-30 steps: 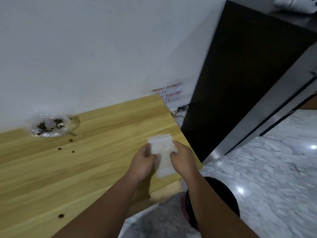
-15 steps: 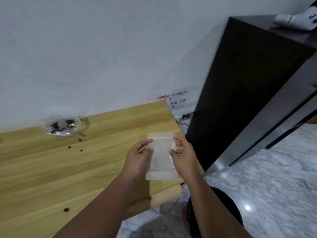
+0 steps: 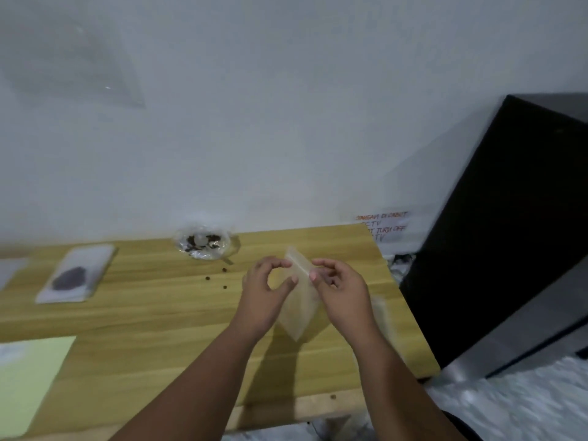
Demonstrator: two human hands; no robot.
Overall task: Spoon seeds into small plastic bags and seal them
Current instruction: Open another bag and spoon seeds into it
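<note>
The small plastic bag [image 3: 299, 313] is held on end, slightly tilted, just above the worktop [image 3: 159, 329], and is empty as far as can be seen. Its top edge is pinched from both sides. The left hand [image 3: 265, 294] is curled, with thumb and forefinger closed on one lip, and the right hand [image 3: 345, 292] is clamped on the other, probably so that the mouth can be pulled apart for filling. The seeds [image 3: 203, 243] are kept in a clear wrapper by the wall, near the hands, with loose seeds [image 3: 225, 269] spilled beside it. A filled bag [image 3: 74, 275] is laid aside further left
</note>
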